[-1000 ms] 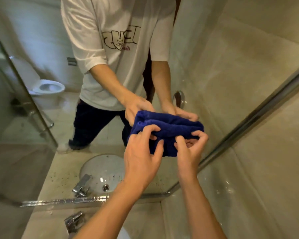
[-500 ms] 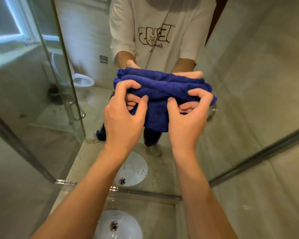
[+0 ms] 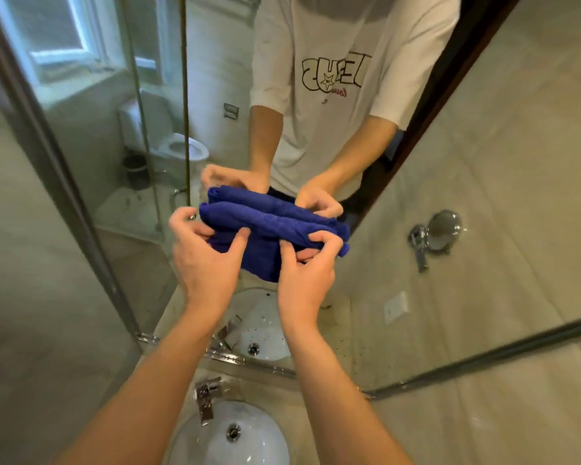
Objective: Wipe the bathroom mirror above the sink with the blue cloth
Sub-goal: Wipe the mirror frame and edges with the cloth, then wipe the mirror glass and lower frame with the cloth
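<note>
Both hands, left (image 3: 205,263) and right (image 3: 307,280), have raised the folded cloth (image 3: 269,229) higher against the mirror (image 3: 483,162), fingers curled gripping it; wiping looks underway above the sink (image 3: 232,437).

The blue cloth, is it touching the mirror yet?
Cannot tell. In the head view both hands grip the folded blue cloth close before the mirror, its reflection just behind, but no contact or gap shows plainly.

Both hands hide the blue cloth's (image 3: 275,226) lower folds; the sink (image 3: 249,441) runs off the bottom edge.
</note>
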The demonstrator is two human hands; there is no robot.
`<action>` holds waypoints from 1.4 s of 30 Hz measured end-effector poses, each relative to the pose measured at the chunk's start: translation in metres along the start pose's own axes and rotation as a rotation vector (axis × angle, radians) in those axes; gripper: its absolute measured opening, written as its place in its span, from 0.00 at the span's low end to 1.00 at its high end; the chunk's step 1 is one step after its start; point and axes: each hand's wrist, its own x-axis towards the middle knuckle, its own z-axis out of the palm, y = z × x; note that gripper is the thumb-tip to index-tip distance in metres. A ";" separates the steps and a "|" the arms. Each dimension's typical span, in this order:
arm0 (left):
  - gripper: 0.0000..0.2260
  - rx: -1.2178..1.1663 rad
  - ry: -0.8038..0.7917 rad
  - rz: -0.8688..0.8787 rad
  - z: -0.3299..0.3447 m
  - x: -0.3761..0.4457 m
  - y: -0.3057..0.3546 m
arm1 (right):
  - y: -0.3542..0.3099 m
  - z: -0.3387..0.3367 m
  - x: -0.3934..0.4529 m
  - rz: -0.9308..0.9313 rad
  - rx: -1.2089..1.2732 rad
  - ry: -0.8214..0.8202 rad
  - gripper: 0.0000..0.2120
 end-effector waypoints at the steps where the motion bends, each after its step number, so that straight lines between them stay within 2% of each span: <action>1: 0.34 0.034 0.016 -0.036 -0.007 0.009 -0.006 | -0.001 0.007 -0.004 -0.004 0.000 0.007 0.19; 2: 0.34 0.067 0.005 -0.033 -0.014 0.015 -0.011 | -0.002 0.013 -0.007 -0.010 -0.004 0.019 0.19; 5: 0.21 0.049 -0.103 -0.017 -0.023 0.025 -0.010 | -0.007 0.024 -0.017 0.013 0.038 0.089 0.21; 9: 0.11 -0.093 -0.217 -0.160 -0.026 0.024 0.002 | -0.010 0.027 -0.019 0.256 0.211 0.194 0.39; 11: 0.09 -0.222 -0.305 -0.209 -0.029 0.023 0.002 | -0.003 0.023 -0.017 0.364 0.203 0.216 0.35; 13: 0.08 -0.288 -0.389 -0.238 -0.036 0.019 0.002 | 0.001 0.019 -0.018 0.413 0.092 0.149 0.25; 16: 0.03 -0.388 -0.459 -0.303 -0.045 0.011 0.002 | -0.001 0.008 -0.022 0.441 0.083 0.006 0.18; 18: 0.03 -0.483 -0.452 -0.401 -0.052 0.007 0.004 | -0.003 0.001 -0.027 0.514 0.226 -0.086 0.21; 20: 0.05 -0.575 -0.440 -0.544 -0.060 0.002 0.005 | 0.000 -0.003 -0.037 0.655 0.330 -0.193 0.31; 22: 0.08 -0.630 -0.435 -0.674 -0.071 -0.003 0.002 | 0.007 -0.006 -0.052 0.846 0.324 -0.310 0.42; 23: 0.09 -0.657 -0.433 -0.739 -0.077 -0.006 -0.001 | 0.012 -0.010 -0.061 0.947 0.352 -0.375 0.44; 26: 0.10 -0.731 -0.454 -0.971 -0.095 -0.014 -0.013 | 0.029 -0.021 -0.085 1.223 0.632 -0.490 0.35; 28: 0.11 -0.743 -0.439 -1.063 -0.104 -0.018 -0.025 | 0.032 -0.028 -0.098 1.246 0.715 -0.568 0.28; 30: 0.11 -0.729 -0.406 -1.106 -0.111 -0.023 -0.035 | 0.035 -0.031 -0.103 1.167 0.662 -0.638 0.24; 33: 0.12 -0.692 -0.391 -1.151 -0.120 -0.031 -0.042 | 0.037 -0.032 -0.104 1.072 0.515 -0.665 0.25; 35: 0.19 -0.689 -0.394 -1.150 -0.124 -0.036 -0.047 | 0.037 -0.034 -0.106 1.066 0.416 -0.712 0.29; 37: 0.28 -0.707 -0.441 -1.121 -0.125 -0.040 -0.047 | 0.036 -0.035 -0.111 1.143 0.434 -0.776 0.27; 39: 0.25 -0.686 -0.465 -1.087 -0.123 -0.043 -0.044 | 0.032 -0.037 -0.120 1.260 0.485 -0.827 0.25; 42: 0.13 -0.685 -0.474 -1.108 -0.118 -0.048 -0.036 | 0.033 -0.044 -0.137 1.296 0.423 -0.808 0.20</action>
